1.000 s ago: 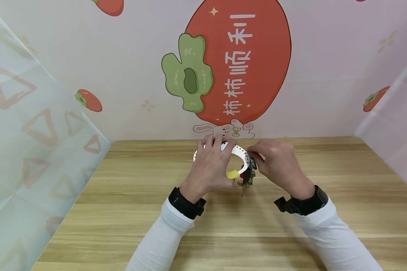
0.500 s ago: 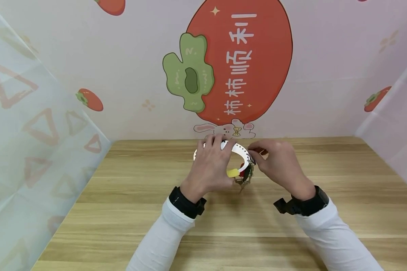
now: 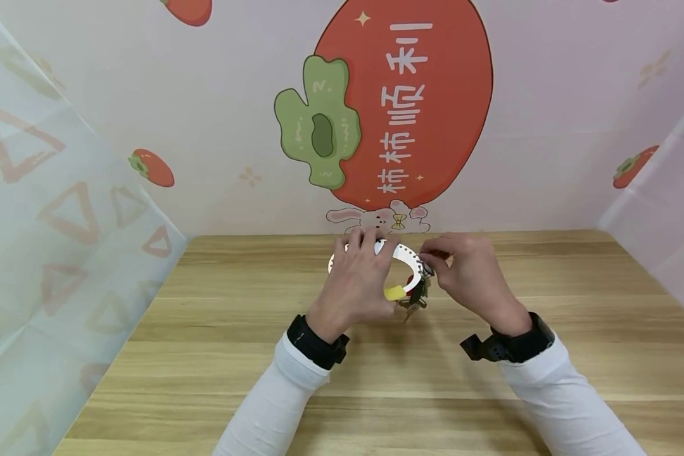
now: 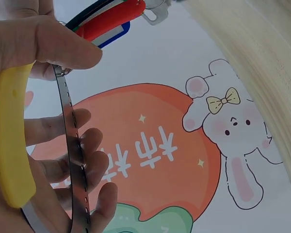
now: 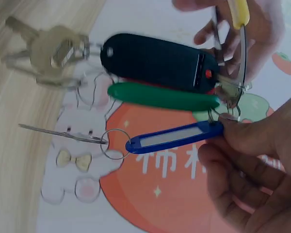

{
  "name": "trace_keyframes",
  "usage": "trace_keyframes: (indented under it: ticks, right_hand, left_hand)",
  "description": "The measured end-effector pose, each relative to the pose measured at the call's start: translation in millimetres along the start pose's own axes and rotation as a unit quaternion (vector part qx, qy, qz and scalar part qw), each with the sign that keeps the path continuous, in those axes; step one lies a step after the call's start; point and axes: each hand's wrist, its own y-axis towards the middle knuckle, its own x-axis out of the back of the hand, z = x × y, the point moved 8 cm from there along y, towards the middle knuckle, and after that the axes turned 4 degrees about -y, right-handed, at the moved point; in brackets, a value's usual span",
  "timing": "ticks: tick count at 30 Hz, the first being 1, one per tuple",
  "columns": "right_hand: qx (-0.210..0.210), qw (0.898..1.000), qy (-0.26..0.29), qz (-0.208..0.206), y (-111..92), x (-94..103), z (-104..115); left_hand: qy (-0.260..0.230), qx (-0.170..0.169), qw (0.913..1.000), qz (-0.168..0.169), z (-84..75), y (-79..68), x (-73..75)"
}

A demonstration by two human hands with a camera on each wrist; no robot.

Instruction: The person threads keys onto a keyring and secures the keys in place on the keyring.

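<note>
My left hand (image 3: 353,278) grips a large metal key ring (image 3: 408,256), punched with small holes along its band. The ring's yellow grip (image 4: 12,136) lies against the palm in the left wrist view, and the fingers curl around the band. On the ring's right side my right hand (image 3: 473,272) pinches the end of a blue key tag (image 5: 172,137) between thumb and forefinger. Beside it hang a green key tag (image 5: 160,97) and a black key tag (image 5: 153,58), with keys (image 5: 53,51) dangling from them. A red key tag (image 4: 111,22) shows in the left wrist view.
Both hands are above a wood-grain table (image 3: 205,354), near its back edge. Behind it rises a pale backdrop (image 3: 222,95) printed with a large persimmon and a rabbit. Patterned side sheets (image 3: 63,253) flank the table.
The tags and keys hanging below the ring swing slightly. Both hands keep their hold, and the ring has shifted a little to the right.
</note>
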Motion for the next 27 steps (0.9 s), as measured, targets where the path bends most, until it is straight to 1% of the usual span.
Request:
trace_keyframes:
  ticks: [2,5,9,12,14,15,19,22,24,27]
  right_hand:
    - [0.045,0.998,-0.034,-0.003,-0.8,0.4,6.7]
    - [0.099,0.993,-0.068,-0.001,-2.4,0.9,14.9]
    - [0.143,0.986,-0.080,0.011,-4.4,1.0,21.0]
    - [0.155,0.984,-0.085,0.017,-5.1,0.8,22.3]
    - [0.142,0.986,-0.080,0.020,-4.7,0.5,20.3]
    - [0.128,0.989,-0.073,0.021,-4.1,0.5,18.4]
    - [0.043,0.998,-0.035,0.026,-1.4,-0.1,7.0]
    - [-0.010,1.000,-0.015,0.021,-0.3,-0.4,0.6]
    - [-0.022,1.000,-0.004,0.006,0.0,0.4,-0.2]
    - [-0.012,1.000,-0.001,-0.023,0.1,1.8,2.0]
  left_hand:
    - [0.005,-0.003,1.0000,0.004,-1.7,-0.2,-1.0]
    - [0.005,-0.010,0.9999,0.003,-3.7,-0.1,-1.8]
    - [0.008,-0.016,0.9998,0.002,-5.4,0.2,-2.3]
    - [0.012,-0.015,0.9998,0.000,-5.6,0.3,-2.1]
    - [0.011,-0.012,0.9999,-0.003,-4.9,0.5,-1.8]
    - [0.013,-0.011,0.9998,-0.005,-4.6,0.6,-1.5]
    - [0.011,-0.006,0.9997,-0.021,-2.7,1.7,0.3]
    - [0.002,-0.002,0.9993,-0.038,-1.1,1.6,3.0]
    - [-0.008,0.001,0.9988,-0.048,0.1,1.2,5.2]
    - [-0.012,0.005,0.9985,-0.053,1.1,0.6,6.6]
